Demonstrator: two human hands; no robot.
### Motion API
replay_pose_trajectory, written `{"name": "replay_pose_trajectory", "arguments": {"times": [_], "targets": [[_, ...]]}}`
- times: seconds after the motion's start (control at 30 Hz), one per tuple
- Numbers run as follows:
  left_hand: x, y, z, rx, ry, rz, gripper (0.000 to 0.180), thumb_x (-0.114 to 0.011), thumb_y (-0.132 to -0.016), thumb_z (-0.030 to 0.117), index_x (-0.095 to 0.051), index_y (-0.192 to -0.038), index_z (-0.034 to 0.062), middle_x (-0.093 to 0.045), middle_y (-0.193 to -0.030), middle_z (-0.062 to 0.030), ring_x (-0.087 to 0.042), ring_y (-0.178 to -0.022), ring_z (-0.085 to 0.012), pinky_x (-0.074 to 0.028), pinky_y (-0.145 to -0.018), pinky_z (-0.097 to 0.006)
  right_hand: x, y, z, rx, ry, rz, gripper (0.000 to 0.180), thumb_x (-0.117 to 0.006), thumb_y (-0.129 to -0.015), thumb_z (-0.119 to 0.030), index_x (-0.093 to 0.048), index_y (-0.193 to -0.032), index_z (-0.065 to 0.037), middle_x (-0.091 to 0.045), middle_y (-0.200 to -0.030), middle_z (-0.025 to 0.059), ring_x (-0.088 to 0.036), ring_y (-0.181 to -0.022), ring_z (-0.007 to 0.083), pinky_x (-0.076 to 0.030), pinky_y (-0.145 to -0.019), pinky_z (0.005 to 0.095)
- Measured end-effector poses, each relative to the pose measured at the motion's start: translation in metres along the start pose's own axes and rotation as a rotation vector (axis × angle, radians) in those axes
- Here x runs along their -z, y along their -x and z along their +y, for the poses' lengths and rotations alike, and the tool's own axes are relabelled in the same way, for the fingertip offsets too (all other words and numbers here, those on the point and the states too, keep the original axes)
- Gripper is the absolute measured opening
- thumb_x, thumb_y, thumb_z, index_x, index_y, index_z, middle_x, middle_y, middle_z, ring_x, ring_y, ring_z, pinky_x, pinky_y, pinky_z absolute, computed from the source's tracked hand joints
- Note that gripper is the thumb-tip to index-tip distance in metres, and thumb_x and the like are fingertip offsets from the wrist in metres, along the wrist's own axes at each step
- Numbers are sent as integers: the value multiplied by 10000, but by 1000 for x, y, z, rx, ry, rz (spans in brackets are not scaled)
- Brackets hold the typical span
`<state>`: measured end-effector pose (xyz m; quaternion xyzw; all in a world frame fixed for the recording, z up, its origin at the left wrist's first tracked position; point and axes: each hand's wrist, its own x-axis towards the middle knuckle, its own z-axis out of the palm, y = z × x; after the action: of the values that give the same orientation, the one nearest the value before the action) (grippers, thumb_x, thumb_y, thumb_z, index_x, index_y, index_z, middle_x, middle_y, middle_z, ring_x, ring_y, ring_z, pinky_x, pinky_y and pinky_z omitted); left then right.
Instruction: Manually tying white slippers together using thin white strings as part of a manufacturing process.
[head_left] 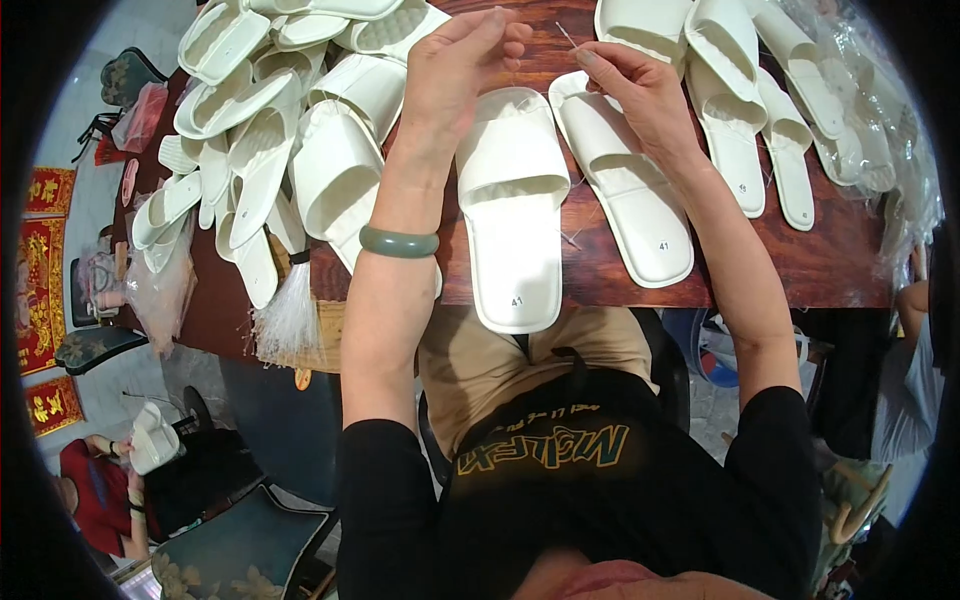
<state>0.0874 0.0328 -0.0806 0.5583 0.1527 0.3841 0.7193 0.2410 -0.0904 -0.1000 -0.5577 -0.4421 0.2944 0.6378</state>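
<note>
My left hand [462, 70] is raised over the wooden table [800, 262], fingers pinched together on a fine thread. My right hand [640, 95] pinches a thin needle [567, 36] that sticks up toward the left hand. A green bangle [398, 242] sits on my left wrist. Below the hands two white slippers lie side by side: one [512, 215] under the left hand reaching past the table's near edge, the other [630, 185] under the right hand.
A heap of white slippers [270, 130] covers the table's left part. More white slippers [740, 90] and clear plastic bags [870, 120] lie at the right. A white tassel bundle [288, 312] hangs at the near left edge. Another person [110, 480] holds a slipper at lower left.
</note>
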Motion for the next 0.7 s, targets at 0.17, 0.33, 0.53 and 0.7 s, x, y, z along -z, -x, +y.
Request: {"name": "replay_pose_trajectory", "arguments": {"times": [0.17,0.33,0.53,0.7], "targets": [[-16,8,-2,35,-101,-34,223,-585,-883,143,-621,-1039,-13,-658,-924,-95,-610,-789,-131,-503,-708,-245,-2,5,-2,72,14,27,246,-649,-845,-198,-660,-971,12,-620,-782,-7,-523,-695,32,-420,-592,180],[-24,13,-5,79,-90,-71,209,-593,-873,125,-635,-1021,-17,-665,-913,-102,-628,-807,-146,-503,-713,-248,-3,7,-3,124,64,8,216,-638,-841,-179,-664,-940,11,-646,-779,-1,-540,-681,28,-430,-579,177],[-24,13,-5,82,-66,-87,206,-599,-865,108,-635,-1023,-19,-667,-924,-110,-638,-817,-157,-500,-710,-252,-2,6,0,202,114,22,207,-626,-844,-180,-670,-933,2,-646,-760,-6,-532,-657,26,-428,-563,184],[-22,12,-8,65,-127,-86,196,-613,-854,112,-649,-1002,-13,-674,-894,-111,-637,-806,-150,-496,-712,-247,-1,6,1,158,136,0,202,-618,-846,-177,-673,-933,-4,-645,-742,-14,-513,-641,23,-421,-555,188]]}}
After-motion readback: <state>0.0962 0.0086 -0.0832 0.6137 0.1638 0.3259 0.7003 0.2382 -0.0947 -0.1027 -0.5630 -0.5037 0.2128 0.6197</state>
